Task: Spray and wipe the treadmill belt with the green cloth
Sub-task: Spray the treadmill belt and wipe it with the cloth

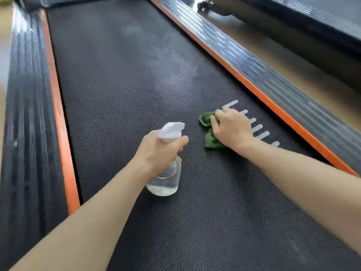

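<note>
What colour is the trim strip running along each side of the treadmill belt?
Orange. The trim strip borders the black treadmill belt; the head view shows it clearly.

Your left hand (158, 149) grips the clear spray bottle (166, 173) at the belt's (117, 94) centre, while at its two o'clock your right hand (232, 128) presses the crumpled green cloth (208, 122) beside white stripes (257, 128).

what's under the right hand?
The green cloth, bunched on the belt, pressed down by the right hand. Its edges stick out leftward; the rest, plus some white marks, is covered.
</note>
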{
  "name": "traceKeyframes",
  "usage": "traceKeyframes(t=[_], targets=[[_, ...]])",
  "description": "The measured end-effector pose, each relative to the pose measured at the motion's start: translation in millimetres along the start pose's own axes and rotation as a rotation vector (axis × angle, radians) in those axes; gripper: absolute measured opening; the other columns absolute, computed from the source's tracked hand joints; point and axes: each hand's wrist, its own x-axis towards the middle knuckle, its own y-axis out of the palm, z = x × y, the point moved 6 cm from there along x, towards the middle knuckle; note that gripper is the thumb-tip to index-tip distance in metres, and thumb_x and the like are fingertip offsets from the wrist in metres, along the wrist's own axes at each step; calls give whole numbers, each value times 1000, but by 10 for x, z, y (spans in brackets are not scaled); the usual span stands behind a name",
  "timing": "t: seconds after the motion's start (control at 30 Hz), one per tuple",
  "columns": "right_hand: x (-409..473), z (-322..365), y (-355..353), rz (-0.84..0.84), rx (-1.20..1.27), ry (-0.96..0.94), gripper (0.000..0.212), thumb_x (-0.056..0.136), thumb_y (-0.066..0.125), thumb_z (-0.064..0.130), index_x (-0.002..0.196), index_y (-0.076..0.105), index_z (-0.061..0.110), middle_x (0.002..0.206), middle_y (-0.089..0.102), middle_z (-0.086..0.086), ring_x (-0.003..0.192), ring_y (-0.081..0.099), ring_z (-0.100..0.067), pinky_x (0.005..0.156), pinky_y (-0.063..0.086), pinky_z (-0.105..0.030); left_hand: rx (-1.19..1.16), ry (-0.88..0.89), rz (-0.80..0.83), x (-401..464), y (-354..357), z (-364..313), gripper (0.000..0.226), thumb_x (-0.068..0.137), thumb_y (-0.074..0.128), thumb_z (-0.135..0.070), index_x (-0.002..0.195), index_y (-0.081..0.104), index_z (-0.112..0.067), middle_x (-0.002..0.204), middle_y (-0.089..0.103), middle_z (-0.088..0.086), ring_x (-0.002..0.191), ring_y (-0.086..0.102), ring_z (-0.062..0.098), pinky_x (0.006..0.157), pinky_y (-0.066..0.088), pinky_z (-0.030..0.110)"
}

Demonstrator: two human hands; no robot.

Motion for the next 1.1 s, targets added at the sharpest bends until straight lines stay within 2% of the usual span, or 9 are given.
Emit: traceKeyframes(t=[0.17, 0.23, 0.4, 0.53, 0.63, 0.7, 0.8, 0.93, 1.1], targets=[[16, 140, 2, 21, -33, 143, 34, 100, 42, 38, 90, 63, 12, 91, 59, -5, 86, 60, -30, 64, 33, -33, -17, -3, -51, -67, -59, 23, 31, 92, 73, -48, 83, 78, -18, 78, 80, 1, 68, 77, 14, 74, 59, 36], [-509, 351, -134, 6, 48, 10, 32, 98, 46, 38, 81, 60, 14, 83, 55, -3, 78, 59, -29, 59, 36, -33, -63, -7, -67, -84, -114, 49, 29, 91, 74, -48, 86, 78, -20, 83, 81, 1, 74, 79, 19, 81, 61, 40], [-1951, 1054, -461, 133, 275, -378, 28, 96, 53, 35, 73, 47, 21, 79, 47, 3, 71, 46, -23, 62, 41, -36, -104, -58, -202, -177, -494, 203, 31, 91, 73, -49, 81, 79, -20, 78, 80, 2, 70, 77, 17, 72, 56, 34], [-1401, 1080, -328, 90, 212, -605, 28, 98, 51, 32, 73, 49, 19, 76, 49, -2, 67, 48, -25, 59, 39, -37, -133, -19, -306, -240, -919, 255, 26, 87, 75, -49, 83, 78, -24, 81, 81, -3, 81, 79, 23, 89, 60, 46], [-205, 1033, 45, -43, 119, -255, 34, 95, 45, 36, 77, 59, 11, 79, 58, -10, 72, 60, -35, 60, 47, -39, -160, 19, -391, -297, -1188, 290, 21, 87, 76, -48, 81, 78, -28, 79, 80, -4, 81, 79, 24, 93, 60, 48], [426, 1126, 272, 9, 92, -33, 36, 98, 42, 37, 90, 63, 10, 94, 63, -12, 89, 62, -36, 74, 49, -41, -176, 46, -439, -315, -1330, 327, 19, 89, 77, -44, 86, 77, -25, 81, 80, -3, 80, 79, 21, 91, 60, 46], [644, 1155, 403, 69, 40, 54, 35, 100, 41, 37, 100, 64, 10, 105, 62, -11, 100, 58, -35, 82, 45, -42, -228, 78, -474, -354, -1422, 392, 17, 93, 78, -32, 95, 76, -15, 89, 79, 6, 75, 78, 18, 76, 60, 40], [-244, 1475, 157, -1, 163, -174, 33, 95, 47, 37, 78, 59, 12, 84, 57, -7, 78, 58, -33, 64, 46, -40, -253, 119, -501, -342, -1629, 583, 22, 95, 76, -27, 102, 73, -7, 96, 77, 11, 75, 76, 14, 66, 55, 19], [-1207, 2040, -59, 88, 325, -579, 28, 98, 50, 36, 74, 48, 21, 78, 48, 1, 70, 49, -23, 61, 42, -38, -309, 193, -543, -257, -1847, 710, 24, 84, 75, -47, 103, 73, -32, 97, 77, 2, 96, 75, 30, 91, 59, 41]])
